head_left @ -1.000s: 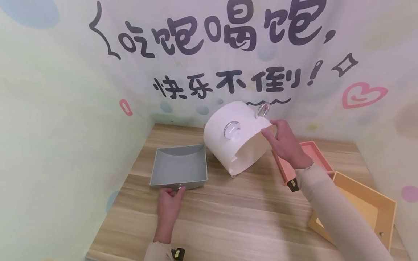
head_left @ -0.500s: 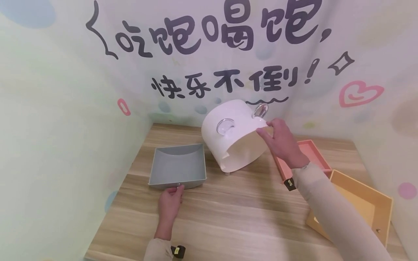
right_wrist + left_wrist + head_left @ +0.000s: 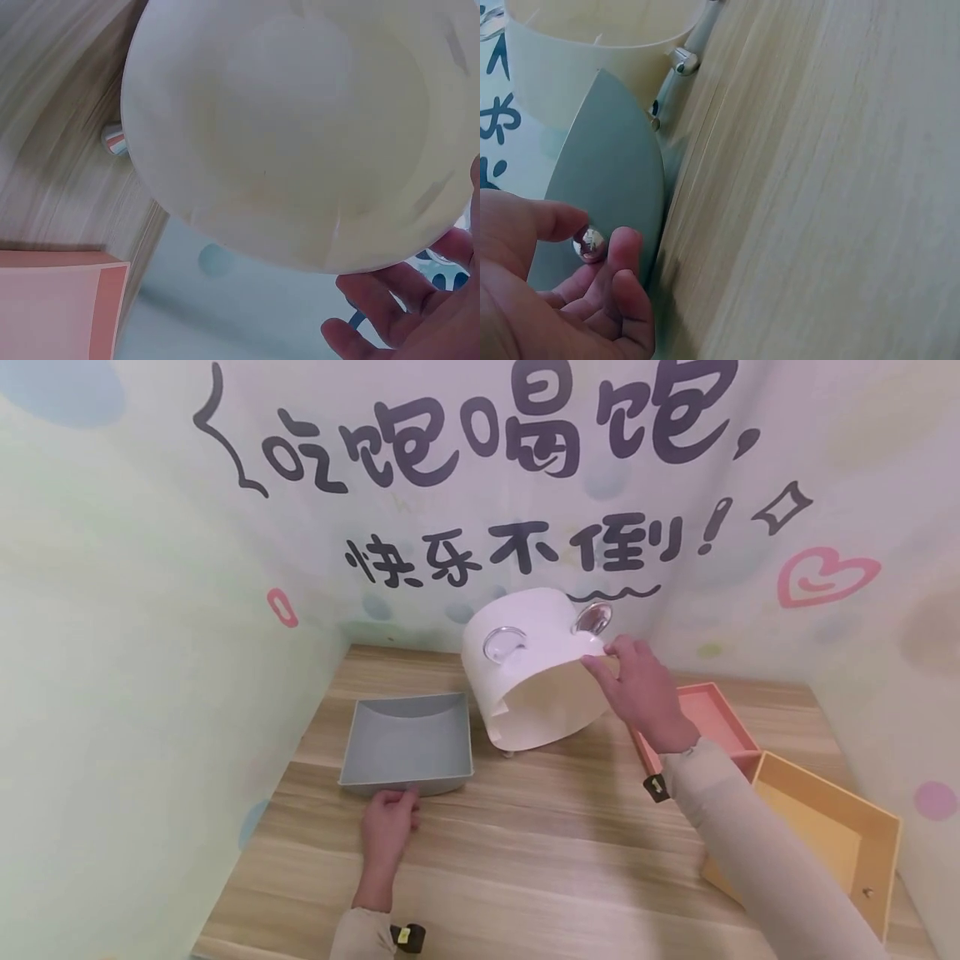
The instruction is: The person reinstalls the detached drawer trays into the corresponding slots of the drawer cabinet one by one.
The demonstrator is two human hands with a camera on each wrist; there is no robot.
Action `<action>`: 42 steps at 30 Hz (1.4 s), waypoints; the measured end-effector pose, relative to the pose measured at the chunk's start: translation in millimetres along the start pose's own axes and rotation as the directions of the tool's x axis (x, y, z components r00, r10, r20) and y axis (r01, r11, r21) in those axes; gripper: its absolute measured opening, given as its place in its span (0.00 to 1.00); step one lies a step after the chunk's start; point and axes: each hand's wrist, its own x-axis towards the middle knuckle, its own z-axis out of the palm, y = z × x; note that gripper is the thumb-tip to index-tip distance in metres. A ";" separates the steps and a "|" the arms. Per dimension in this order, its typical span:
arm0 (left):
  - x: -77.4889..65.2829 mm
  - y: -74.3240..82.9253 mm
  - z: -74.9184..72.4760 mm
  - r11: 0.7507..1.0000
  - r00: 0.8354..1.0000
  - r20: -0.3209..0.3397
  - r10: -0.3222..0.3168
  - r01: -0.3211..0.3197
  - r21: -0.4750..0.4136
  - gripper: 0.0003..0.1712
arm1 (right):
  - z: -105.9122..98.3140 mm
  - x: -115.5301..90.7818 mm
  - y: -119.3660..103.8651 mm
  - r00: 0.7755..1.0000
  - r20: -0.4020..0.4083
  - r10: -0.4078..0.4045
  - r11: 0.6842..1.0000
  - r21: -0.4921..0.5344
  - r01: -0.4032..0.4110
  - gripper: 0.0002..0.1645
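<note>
A hollow white round casing [image 3: 517, 635] with silver ear-shaped pieces stands tilted near the back wall, its opening facing me. At the upper right of that opening my right hand [image 3: 637, 689] grips the rim; the right wrist view shows the pale inside [image 3: 300, 150] and my fingers [image 3: 382, 300] at the edge. To the left lies a grey drawer [image 3: 408, 743] with a curved underside. My left hand [image 3: 388, 831] is at its front, thumb and fingers around the silver knob [image 3: 590, 244] in the left wrist view.
A pink drawer [image 3: 712, 714] lies right of the casing, partly behind my right arm. In front of it is a yellow drawer [image 3: 847, 827] with a small knob. Patterned walls with large lettering enclose the wooden table [image 3: 510, 877].
The white casing has turned, its opening coming round more towards me and a little left, my right hand moving along with it. My left hand and the grey drawer stay nearly in place.
</note>
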 end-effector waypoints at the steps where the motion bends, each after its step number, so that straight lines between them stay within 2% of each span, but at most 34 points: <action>1: 0.6 -0.6 -0.7 1.000 1.000 -0.003 -0.009 0.009 -0.010 0.16 | 0.5 0.1 -1.4 1.000 -0.004 0.000 1.000 -0.006 0.000 0.39; 9: 3.4 -1.5 -8.1 0.998 0.998 0.025 -0.051 0.052 -0.041 0.17 | 7.4 -0.3 -7.9 0.994 -0.092 -0.059 0.996 -0.074 0.053 0.31; 13: 4.6 -3.2 -9.0 0.996 0.997 0.038 -0.071 0.073 -0.050 0.20 | 9.1 1.0 -4.6 0.992 -0.097 -0.086 0.992 -0.105 0.076 0.29; 16: 4.7 -4.5 -8.5 0.994 0.995 0.045 -0.088 0.091 -0.065 0.21 | 5.9 1.4 -1.4 0.994 -0.056 -0.092 0.990 -0.108 0.086 0.29; 21: 2.9 -4.7 -9.0 0.988 0.993 0.056 -0.103 0.109 -0.112 0.24 | -5.0 6.1 1.2 0.996 0.057 -0.074 0.995 -0.068 0.078 0.32; 28: 0.8 -1.5 -13.5 0.972 0.990 0.094 -0.109 0.126 -0.200 0.25 | -20.8 27.6 2.8 0.997 0.078 -0.023 0.999 0.041 0.020 0.36; 33: 0.8 -1.2 -15.9 0.969 0.987 0.078 -0.141 0.154 -0.193 0.34 | -24.5 43.4 4.0 0.992 0.128 -0.019 0.988 0.155 -0.001 0.39; 36: 1.1 -0.9 -15.9 0.966 0.986 0.066 -0.151 0.162 -0.200 0.40 | -23.0 49.1 4.6 0.993 0.113 -0.047 0.979 0.202 0.023 0.37; 42: 3.4 0.9 -15.0 0.957 0.986 0.066 -0.154 0.165 -0.240 0.41 | -14.6 52.8 6.6 0.993 -0.019 -0.116 0.971 0.208 0.117 0.28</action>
